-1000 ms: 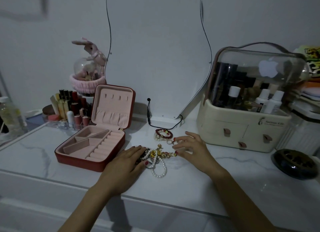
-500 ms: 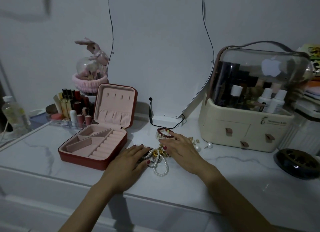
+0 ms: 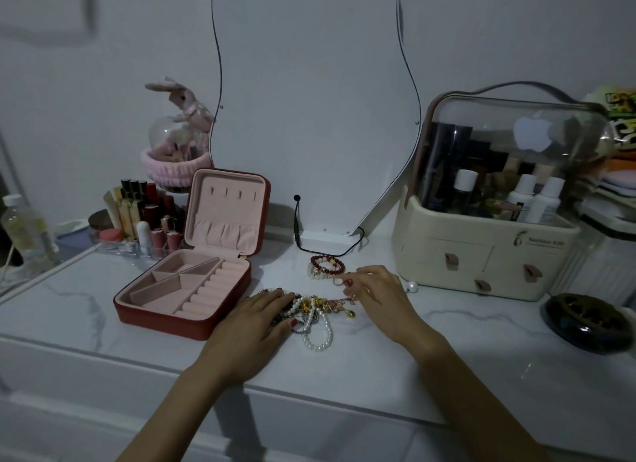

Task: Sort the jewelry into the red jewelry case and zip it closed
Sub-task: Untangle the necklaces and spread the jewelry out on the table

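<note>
The red jewelry case (image 3: 161,318) lies open on the white marble tabletop, its pink compartments bare and its lid (image 3: 227,213) upright. Right of it sits a tangled jewelry pile (image 3: 315,312) of pearl strands, gold pieces and dark beads. My left hand (image 3: 254,320) rests flat on the pile's left side. A red bead bracelet (image 3: 327,263) lies behind the pile. My right hand (image 3: 378,296) rests with bent fingers on the pile's right side, its thumb beside a small ring (image 3: 338,282). A loose pearl piece (image 3: 412,286) shows past its knuckles.
A cream cosmetics organiser (image 3: 481,255) with a clear lid stands at the right, a dark round dish (image 3: 585,320) in front of it. A wavy mirror (image 3: 309,117) and its cable stand at the back. Lipsticks (image 3: 144,217) and a bottle (image 3: 24,231) crowd the left.
My right hand slid left over the pile, then back right and curled its fingers near the ring. My left hand stayed on the pile. The head camera shifted slightly.
</note>
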